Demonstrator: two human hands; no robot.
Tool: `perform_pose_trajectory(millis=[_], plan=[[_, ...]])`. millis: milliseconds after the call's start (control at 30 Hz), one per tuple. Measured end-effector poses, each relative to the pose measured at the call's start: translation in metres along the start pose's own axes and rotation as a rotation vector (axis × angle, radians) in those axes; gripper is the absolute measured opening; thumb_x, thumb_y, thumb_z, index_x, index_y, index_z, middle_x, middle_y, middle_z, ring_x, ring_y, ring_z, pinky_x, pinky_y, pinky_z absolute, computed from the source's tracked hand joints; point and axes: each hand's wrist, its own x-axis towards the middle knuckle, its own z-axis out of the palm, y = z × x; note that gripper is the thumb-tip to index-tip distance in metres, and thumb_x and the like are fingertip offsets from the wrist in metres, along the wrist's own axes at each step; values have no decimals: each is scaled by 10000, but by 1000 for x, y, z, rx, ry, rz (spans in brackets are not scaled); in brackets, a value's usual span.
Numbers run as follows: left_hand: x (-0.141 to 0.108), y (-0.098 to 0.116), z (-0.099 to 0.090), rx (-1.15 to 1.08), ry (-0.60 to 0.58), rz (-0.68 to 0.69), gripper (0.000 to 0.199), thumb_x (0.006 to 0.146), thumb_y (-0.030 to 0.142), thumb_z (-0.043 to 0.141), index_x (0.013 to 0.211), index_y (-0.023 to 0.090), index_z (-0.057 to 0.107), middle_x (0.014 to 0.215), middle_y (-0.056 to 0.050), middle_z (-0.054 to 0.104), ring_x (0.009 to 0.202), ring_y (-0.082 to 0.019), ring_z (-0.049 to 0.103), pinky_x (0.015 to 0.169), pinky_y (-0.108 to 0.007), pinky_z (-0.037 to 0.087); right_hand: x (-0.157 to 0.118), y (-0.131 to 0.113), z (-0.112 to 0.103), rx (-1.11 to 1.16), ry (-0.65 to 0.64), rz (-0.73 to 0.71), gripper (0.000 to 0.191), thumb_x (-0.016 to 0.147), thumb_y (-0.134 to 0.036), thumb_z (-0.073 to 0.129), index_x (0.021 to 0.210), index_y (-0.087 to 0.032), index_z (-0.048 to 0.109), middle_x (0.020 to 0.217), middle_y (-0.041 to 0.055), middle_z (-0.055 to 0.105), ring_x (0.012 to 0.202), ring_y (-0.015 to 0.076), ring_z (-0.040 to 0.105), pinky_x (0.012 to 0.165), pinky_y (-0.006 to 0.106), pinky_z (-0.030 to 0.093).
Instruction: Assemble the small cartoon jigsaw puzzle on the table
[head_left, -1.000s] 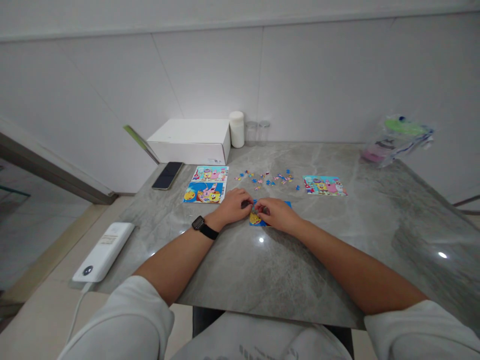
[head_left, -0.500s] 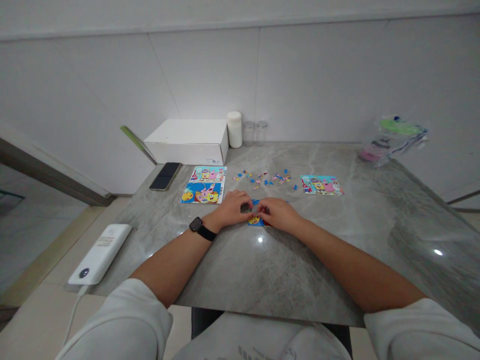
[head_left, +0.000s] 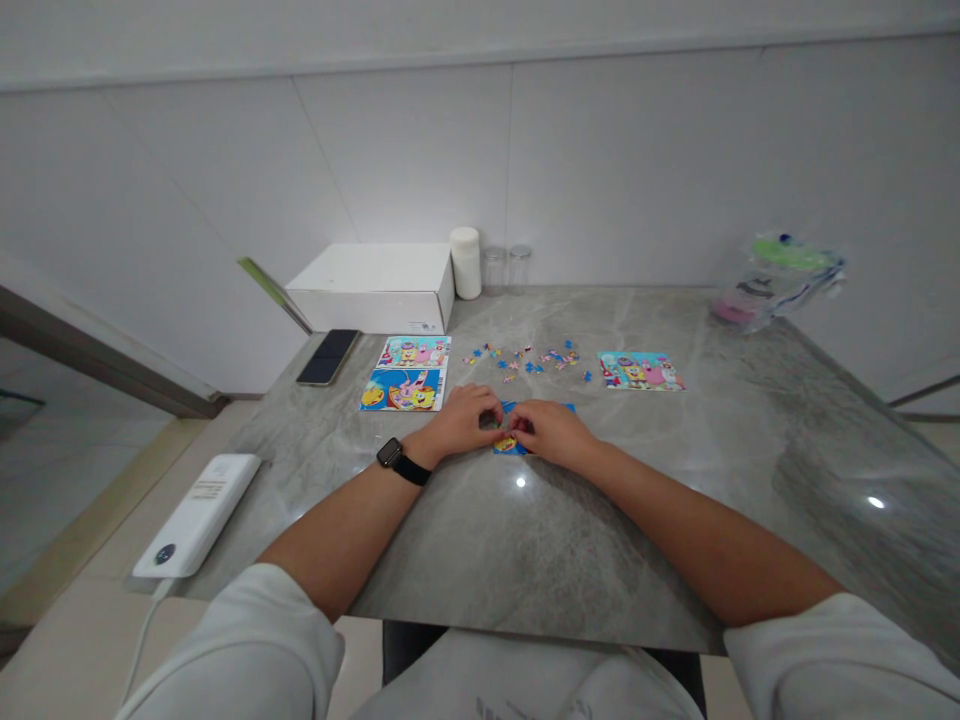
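A partly assembled blue and yellow jigsaw puzzle lies in front of me, largely covered by my fingers. My left hand, below a black watch, curls in from the left with its fingertips at the puzzle's edge. From the right, my right hand bends over the puzzle, fingers pinched together. The tips of both hands nearly meet; whatever is between them is too small and hidden to name. Loose puzzle pieces are scattered just beyond. A cartoon picture sheet lies to the left, and another finished-looking cartoon picture to the right.
A phone lies near a white box at the back. Beside the box stand a white bottle and two clear glasses. A white power bank with a cable sits at the left edge; a plastic bag stands back right.
Both hands stay over the puzzle, with the fingertips shifting slightly closer together. The whole view has moved a little; the loose pieces look unchanged.
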Motion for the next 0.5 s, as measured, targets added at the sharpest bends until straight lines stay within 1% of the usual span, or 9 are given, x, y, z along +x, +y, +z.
perform_pose_trajectory(millis=[133,200,300,367,433,500], plan=[[0,2,-2,-7,-12,-5,264,896,505,763,919,242,743,1006,-44,703,1001,-221,634,909,-362,445,-1,-2,-2,1,-4,9,21,896,-212,732,905,-229,738,845,16,720,789,173,630,722,277,411],[0,3,-3,-16,-8,-5,244,912,487,743,914,243,750,991,-46,701,992,-220,635,909,-361,452,-1,-4,-3,6,28,9,22,899,-220,721,912,-228,738,860,20,726,801,176,634,734,280,417],[1,4,-4,-39,12,-2,194,922,422,720,903,232,749,965,-48,704,965,-216,637,903,-360,461,0,-4,-10,22,141,3,42,905,-217,689,918,-216,730,896,33,732,830,181,635,767,291,428],[1,3,-5,-49,25,-3,164,916,384,717,899,223,746,957,-50,708,956,-216,639,903,-363,464,3,0,-18,41,230,20,58,902,-205,663,903,-210,721,895,35,728,806,175,622,766,293,433],[1,2,-5,-51,45,-13,152,915,365,711,908,217,747,963,-54,711,958,-218,641,907,-368,466,6,10,-29,73,323,61,68,894,-210,646,879,-210,713,867,30,719,752,166,600,745,293,436],[2,0,-5,-53,67,-28,150,920,357,701,916,213,744,970,-55,714,958,-218,646,907,-373,469,9,26,-40,123,435,124,88,894,-251,638,879,-209,714,836,28,713,709,165,585,727,301,445]])
